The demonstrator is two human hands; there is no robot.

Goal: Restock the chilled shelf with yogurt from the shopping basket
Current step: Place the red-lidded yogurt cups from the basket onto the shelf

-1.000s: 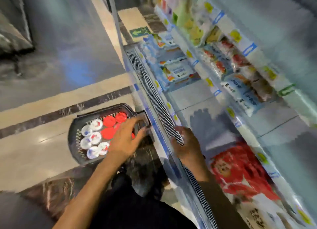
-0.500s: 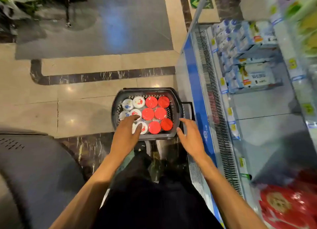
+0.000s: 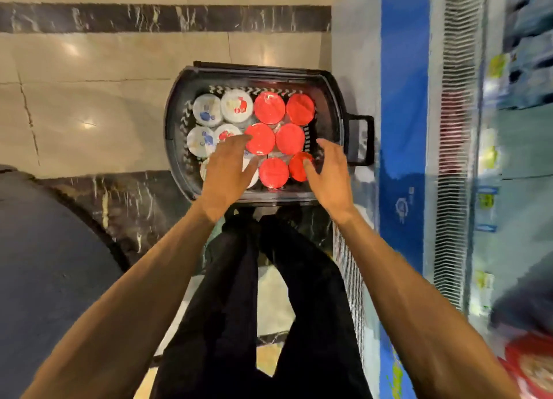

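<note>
A black shopping basket [image 3: 179, 105] sits on the floor in front of my feet, filled with yogurt cups. Several have red lids [image 3: 269, 108] on the right side and several have white printed lids [image 3: 236, 105] on the left. My left hand [image 3: 226, 174] hovers open over the near white cups, fingers spread toward a red lid [image 3: 260, 140]. My right hand [image 3: 327, 175] is open over the basket's near right corner, its fingers above a red-lidded cup [image 3: 299, 165]. Neither hand holds anything. The chilled shelf [image 3: 523, 147] runs along the right, blurred.
The chiller's blue front panel [image 3: 402, 114] and its slatted vent grille [image 3: 456, 129] stand right of the basket. The basket's handle [image 3: 362, 140] sticks out toward the chiller. A dark rounded object [image 3: 51, 264] fills the lower left. My legs in black trousers stand below the basket.
The view has tilted down over the basket. My right hand moved from the chiller's edge to over the basket's right side. My left hand shifted slightly right over the cups.
</note>
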